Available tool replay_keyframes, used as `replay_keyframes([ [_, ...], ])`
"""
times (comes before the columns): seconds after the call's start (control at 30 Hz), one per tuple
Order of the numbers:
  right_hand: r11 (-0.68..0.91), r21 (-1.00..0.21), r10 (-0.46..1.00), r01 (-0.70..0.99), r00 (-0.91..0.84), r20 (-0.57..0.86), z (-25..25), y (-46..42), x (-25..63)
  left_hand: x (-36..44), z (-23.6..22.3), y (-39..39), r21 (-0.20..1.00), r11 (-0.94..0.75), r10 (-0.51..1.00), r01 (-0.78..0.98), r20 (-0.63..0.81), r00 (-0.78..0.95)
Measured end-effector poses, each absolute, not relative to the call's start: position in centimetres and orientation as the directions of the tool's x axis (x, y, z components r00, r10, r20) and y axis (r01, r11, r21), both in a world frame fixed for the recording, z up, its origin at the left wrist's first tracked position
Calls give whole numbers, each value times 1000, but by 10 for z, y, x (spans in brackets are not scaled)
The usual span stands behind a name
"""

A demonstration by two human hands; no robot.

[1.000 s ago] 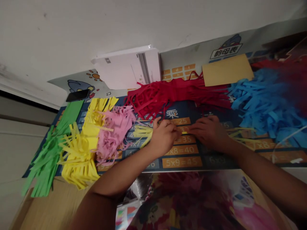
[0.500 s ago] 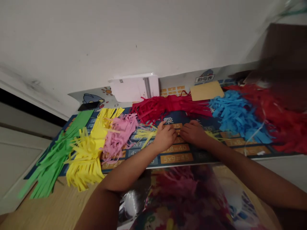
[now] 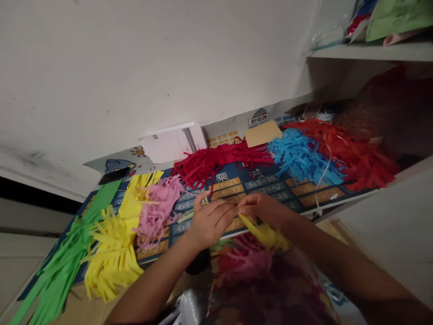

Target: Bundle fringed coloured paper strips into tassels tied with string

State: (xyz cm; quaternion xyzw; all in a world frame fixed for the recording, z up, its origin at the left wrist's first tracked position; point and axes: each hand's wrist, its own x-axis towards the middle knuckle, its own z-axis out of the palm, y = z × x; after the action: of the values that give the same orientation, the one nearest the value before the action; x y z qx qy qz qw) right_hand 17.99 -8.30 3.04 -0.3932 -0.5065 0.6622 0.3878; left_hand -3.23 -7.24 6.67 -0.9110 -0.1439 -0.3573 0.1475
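Both of my hands meet over the front part of the table, holding a yellow fringed paper strip between them. My left hand has its fingers closed together, its thumb raised, and yellow strands poke out on its far left side. My right hand pinches the strip, whose fringed end hangs below it toward my lap. The middle of the strip is hidden by my fingers. Beyond the hands lies a crimson fringed paper bundle. Left of them is a pink fringed bundle, with a larger yellow fringed bundle beside it.
Green fringed paper hangs over the table's left edge. Blue and red fringed bundles lie at the right. A white box, a tan card and a dark phone-like object sit along the wall. A shelf stands at right.
My hands have come nearer to me with the yellow strip, and its right end now hangs below my right hand. The view has shifted toward the right, showing more of the shelf.
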Motion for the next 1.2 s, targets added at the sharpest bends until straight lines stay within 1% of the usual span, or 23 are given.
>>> replay_keyframes([
  [0.1,-246,-943,930,-222,-327,-166,13,-104,169,-27,45,-87,26,-917,289,398,731,618],
  [0.2,-190,-936,971,-297,-199,-134,2,-121,162,-17,31,-103,291,-850,496,439,724,480],
  [0.27,-109,-950,992,-291,-99,-83,-3,-128,161,-8,25,-111,446,-778,613,442,693,379],
  [0.37,20,-971,999,-239,45,10,-10,-133,160,4,21,-116,635,-656,750,408,607,263],
  [0.4,45,-972,996,-233,85,26,-12,-134,160,7,20,-117,686,-618,784,384,574,235],
  [0.47,29,-967,992,-254,125,-4,-16,-135,160,10,18,-118,758,-559,829,337,523,197],
  [0.53,-10,-959,992,-284,121,-46,-19,-135,161,12,16,-118,789,-534,845,305,507,168],
  [0.57,-8,-959,993,-282,110,-40,-20,-135,162,12,15,-119,792,-536,844,293,510,165],
  [0.6,13,-964,995,-266,99,-13,-20,-134,164,12,15,-119,791,-542,840,284,515,169],
  [0.7,135,-975,990,-178,68,125,-20,-133,166,10,12,-118,781,-568,823,258,535,192],
  [0.77,192,-973,980,-130,77,183,-19,-134,165,9,10,-116,790,-566,824,236,528,207],
  [0.83,220,-971,974,-91,77,213,-15,-137,163,7,10,-113,825,-532,841,190,488,235],
  [0.9,240,-970,971,-51,34,238,-10,-138,167,4,10,-110,880,-463,859,106,415,301],
  [0.97,269,-962,963,45,5,269,-6,-133,183,1,11,-110,940,-341,871,-21,325,369],
  [1.03,271,-932,949,241,94,301,-6,-122,213,-2,10,-111,975,-154,878,-157,208,431],
  [1.07,240,-900,931,365,178,320,-9,-114,230,-4,10,-112,977,-37,879,-210,131,459],
  [1.1,170,-856,905,488,267,332,-13,-105,248,-5,9,-114,965,83,872,-249,51,486],
  [1.13,94,-801,889,591,312,335,-18,-97,263,-5,7,-115,943,192,859,-272,-27,511],
  [1.2,-30,-667,901,744,309,304,-31,-82,284,-3,6,-116,897,339,838,-285,-150,525],
])
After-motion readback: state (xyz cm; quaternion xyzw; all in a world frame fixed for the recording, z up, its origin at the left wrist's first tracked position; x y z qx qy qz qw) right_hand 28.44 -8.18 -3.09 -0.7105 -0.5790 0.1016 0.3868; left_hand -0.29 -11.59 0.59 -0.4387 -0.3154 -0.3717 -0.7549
